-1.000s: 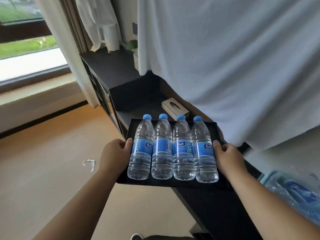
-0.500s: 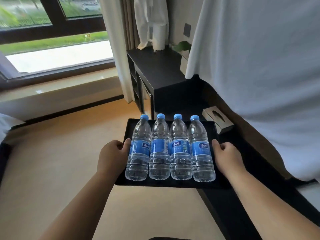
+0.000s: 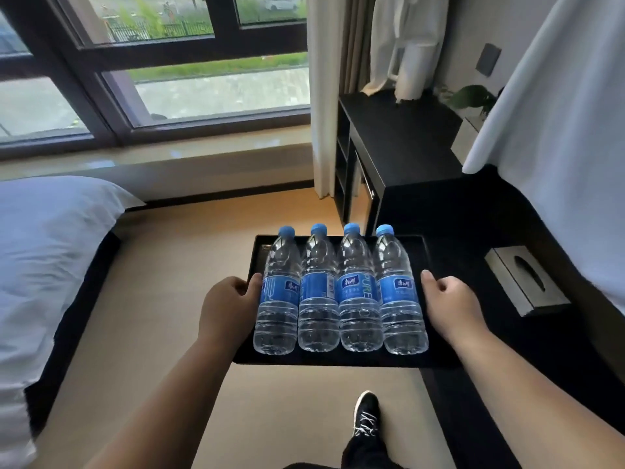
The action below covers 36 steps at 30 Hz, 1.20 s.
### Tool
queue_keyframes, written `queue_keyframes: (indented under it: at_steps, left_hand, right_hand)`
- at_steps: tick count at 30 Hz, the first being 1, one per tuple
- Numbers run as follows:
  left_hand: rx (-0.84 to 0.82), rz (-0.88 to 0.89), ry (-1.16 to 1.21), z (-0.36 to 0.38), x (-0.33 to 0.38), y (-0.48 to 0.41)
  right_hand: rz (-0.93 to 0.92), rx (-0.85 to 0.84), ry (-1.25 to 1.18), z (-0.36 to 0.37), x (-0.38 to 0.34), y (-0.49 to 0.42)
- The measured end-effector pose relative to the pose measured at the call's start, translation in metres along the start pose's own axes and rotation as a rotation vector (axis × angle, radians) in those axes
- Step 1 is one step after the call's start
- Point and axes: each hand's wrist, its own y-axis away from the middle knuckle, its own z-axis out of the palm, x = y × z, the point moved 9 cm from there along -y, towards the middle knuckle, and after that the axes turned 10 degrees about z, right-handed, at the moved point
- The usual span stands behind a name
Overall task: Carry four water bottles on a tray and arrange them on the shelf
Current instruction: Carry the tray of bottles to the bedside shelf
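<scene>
Several clear water bottles (image 3: pixel 340 292) with blue caps and blue labels lie side by side on a black tray (image 3: pixel 338 359), caps pointing away from me. My left hand (image 3: pixel 226 308) grips the tray's left edge, thumb over the rim. My right hand (image 3: pixel 451 304) grips the right edge the same way. The tray is held in the air over the floor, left of a black counter (image 3: pixel 473 231). A black shelf unit (image 3: pixel 365 157) with open compartments stands ahead by the curtain.
A silver tissue box (image 3: pixel 524 282) sits on the black counter at right. A white sheet (image 3: pixel 558 113) hangs above it. A bed with white linen (image 3: pixel 44 248) is at left. A window runs along the far wall. My black shoe (image 3: pixel 365 418) is on the beige floor.
The view has swung left: the bed and window came into sight and the counter and tissue box slid right. Both hands keep the same hold on the tray.
</scene>
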Motion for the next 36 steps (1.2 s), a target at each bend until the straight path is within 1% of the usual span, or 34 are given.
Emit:
queue_keyframes:
  at_steps: [5,16,28,32,36]
  left_hand:
    - [0.053,-0.043,-0.017,0.003,-0.004,-0.046]
    - [0.152,-0.147,-0.006,0.033,0.012,-0.127]
    - [0.155,-0.155,0.034,0.05,0.02,-0.219]
    - [0.148,-0.142,0.05,0.055,0.013,-0.266]
    - [0.107,-0.114,0.061,0.06,0.003,-0.327]
  right_hand:
    - [-0.047,-0.046,0.018,0.027,-0.048,-0.054]
    - [-0.184,-0.139,0.074,0.045,-0.148,-0.172]
    - [-0.186,-0.154,0.105,0.068,-0.203,-0.248]
    - [-0.156,-0.147,0.114,0.086,-0.226,-0.273]
    - [-0.123,-0.134,0.108,0.11,-0.255,-0.301]
